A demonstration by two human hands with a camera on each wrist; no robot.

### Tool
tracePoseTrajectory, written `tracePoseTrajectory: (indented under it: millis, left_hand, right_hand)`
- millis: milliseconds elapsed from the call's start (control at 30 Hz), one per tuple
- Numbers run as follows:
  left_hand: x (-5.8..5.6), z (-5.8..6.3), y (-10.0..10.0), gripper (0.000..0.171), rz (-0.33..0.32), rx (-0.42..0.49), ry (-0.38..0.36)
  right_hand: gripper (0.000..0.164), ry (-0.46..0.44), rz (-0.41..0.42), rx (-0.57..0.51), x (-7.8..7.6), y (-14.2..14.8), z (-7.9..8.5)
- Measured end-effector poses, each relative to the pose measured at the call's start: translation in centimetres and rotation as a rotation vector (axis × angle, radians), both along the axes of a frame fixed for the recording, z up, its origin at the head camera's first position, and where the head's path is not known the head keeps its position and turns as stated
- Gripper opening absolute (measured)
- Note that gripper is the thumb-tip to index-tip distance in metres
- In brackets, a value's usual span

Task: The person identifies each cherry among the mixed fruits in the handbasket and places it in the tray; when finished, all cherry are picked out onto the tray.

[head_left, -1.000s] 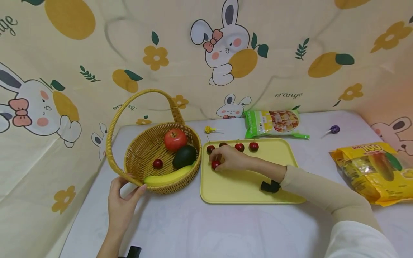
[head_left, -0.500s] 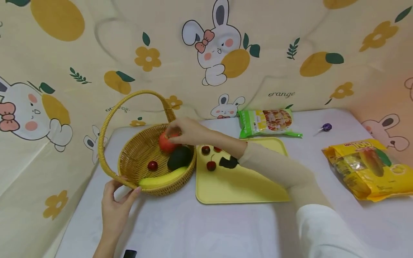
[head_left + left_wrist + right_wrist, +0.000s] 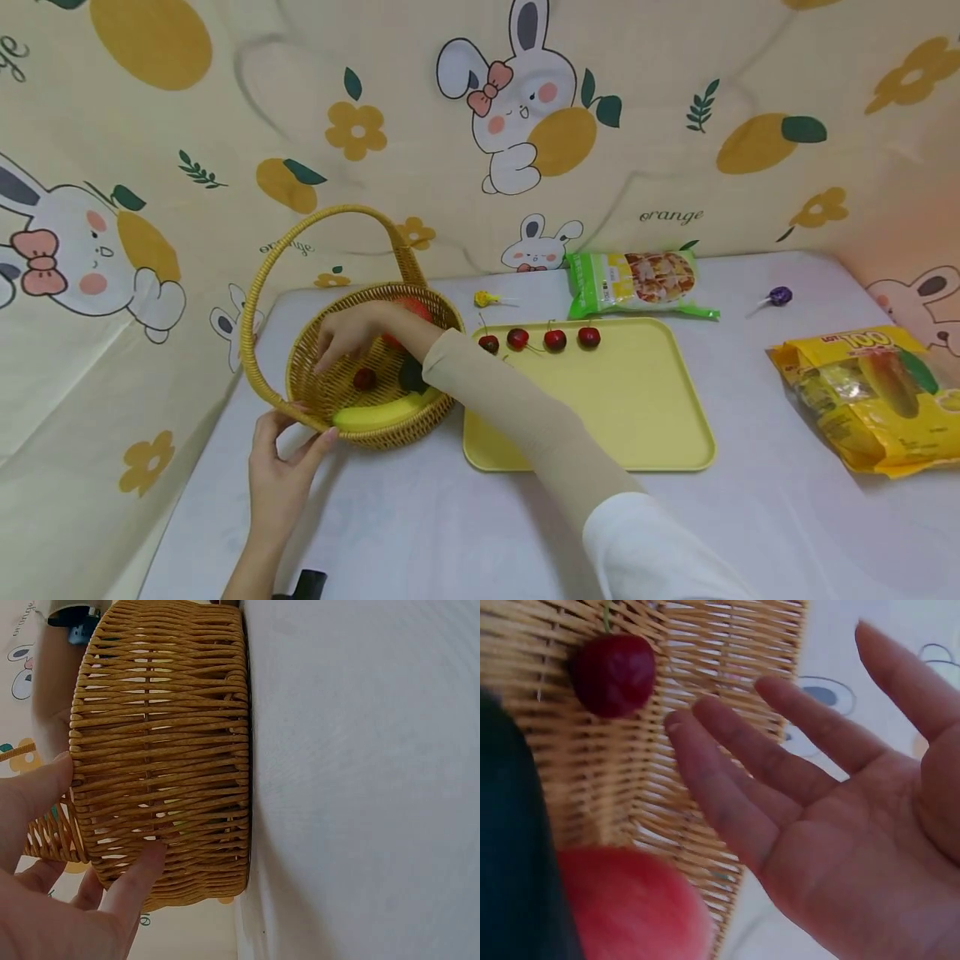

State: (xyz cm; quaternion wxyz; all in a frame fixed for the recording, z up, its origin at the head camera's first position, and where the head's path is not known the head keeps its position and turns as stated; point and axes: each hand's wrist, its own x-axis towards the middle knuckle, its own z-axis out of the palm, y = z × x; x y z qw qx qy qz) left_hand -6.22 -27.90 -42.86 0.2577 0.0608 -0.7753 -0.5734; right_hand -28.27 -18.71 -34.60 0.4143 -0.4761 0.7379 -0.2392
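Note:
My left hand (image 3: 279,479) grips the rim of the wicker basket (image 3: 161,765) by the foot of its tall handle, thumb and fingers on either side. In the head view my right hand (image 3: 351,331) reaches into the basket's left part, and its wrist overlaps a round red fruit (image 3: 415,310). The right wrist view shows that hand's fingers spread, with nothing held. Beside them, on the wicker, is one dark red cherry (image 3: 615,675). A dark green avocado (image 3: 514,847) and a yellow banana (image 3: 382,412) also lie in the basket, the avocado partly covered by the arm.
Right of the basket is a yellow tray (image 3: 600,433) with several cherries (image 3: 555,340) along its back; my sleeve crosses its left part. Behind stand a yellow lollipop (image 3: 486,298) and a green snack bag (image 3: 637,283). A purple lollipop (image 3: 780,296) and a yellow bag (image 3: 870,400) lie right.
My right hand has left a cherry on the tray, passed over the red fruit and moved left into the basket. The left hand keeps its grip on the rim.

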Motion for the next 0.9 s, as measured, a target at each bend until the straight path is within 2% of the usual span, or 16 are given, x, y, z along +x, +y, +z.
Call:
tracePoseTrajectory:
  millis: [167, 333, 467, 667, 767, 900]
  left_hand:
    - [-0.1, 0.0, 0.0, 0.046, 0.000, 0.016, 0.015]
    - [-0.1, -0.1, 0.0, 0.046, 0.000, -0.005, 0.032]
    - [0.0, 0.0, 0.0, 0.046, 0.002, -0.013, 0.027]
    - [0.0, -0.1, 0.0, 0.045, 0.003, -0.014, 0.017]
    - [0.0, -0.1, 0.0, 0.045, 0.005, -0.008, 0.014]
    - [0.1, 0.0, 0.1, 0.045, 0.009, -0.018, 0.013]
  right_hand:
    - [0.043, 0.006, 0.054, 0.117, 0.4, -0.3, -1.1]
    - [0.028, -0.027, 0.093, 0.194, 0.8, -0.1, -1.8]
    - [0.027, -0.084, 0.098, 0.248, 1.0, -0.1, -2.0]
    - [0.027, -0.065, 0.137, 0.283, 0.8, 0.1, -1.6]
    - [0.026, -0.051, 0.140, 0.209, 0.5, 0.9, -0.7]
    - [0.025, 0.009, 0.135, -0.092, -0.5, 3.7, 1.5]
